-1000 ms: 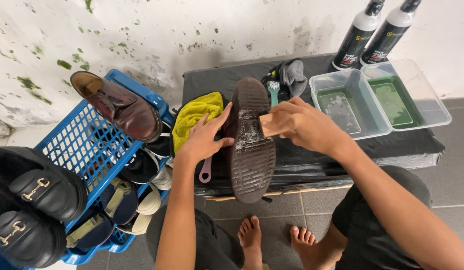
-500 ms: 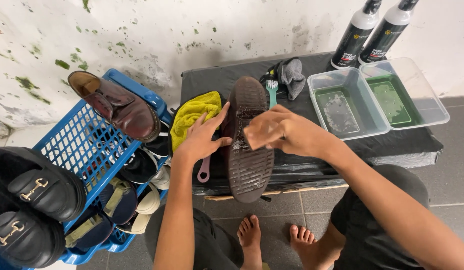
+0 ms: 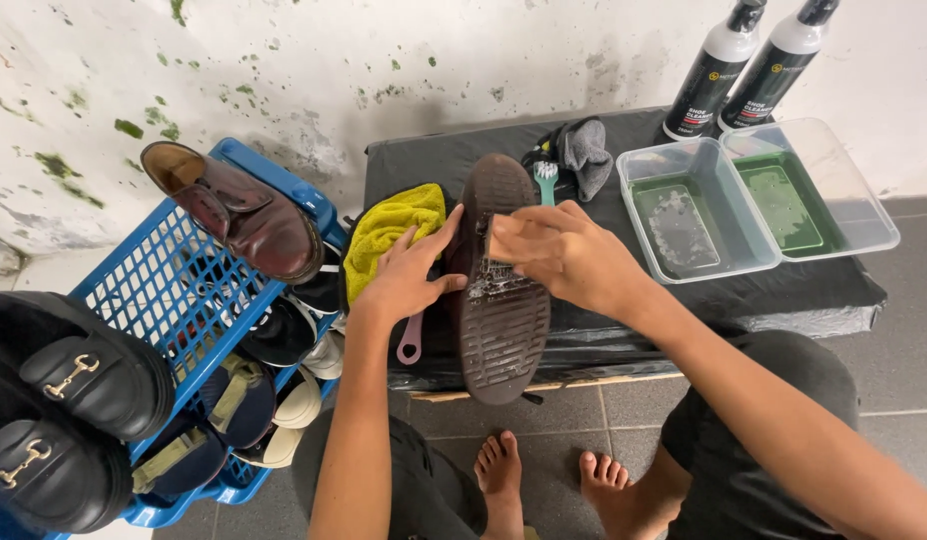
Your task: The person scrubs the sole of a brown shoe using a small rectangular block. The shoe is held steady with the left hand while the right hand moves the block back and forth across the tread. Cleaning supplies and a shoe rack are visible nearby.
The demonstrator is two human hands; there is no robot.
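1. The shoe [image 3: 501, 290] lies sole up at the centre of the frame, on the black-covered table [image 3: 784, 290], its heel hanging over the near edge.
2. The left hand [image 3: 409, 272] lies open, its fingers spread flat against the shoe's left side, steadying it.
3. The right hand [image 3: 559, 255] grips a small pale brush [image 3: 504, 243], pressed on the sudsy middle of the sole.
4. A yellow cloth [image 3: 389, 232] sits just left of the shoe.
5. Two clear tubs [image 3: 759, 205] of greenish water stand at the upper right.
6. A blue crate [image 3: 184, 300] of shoes fills the left.
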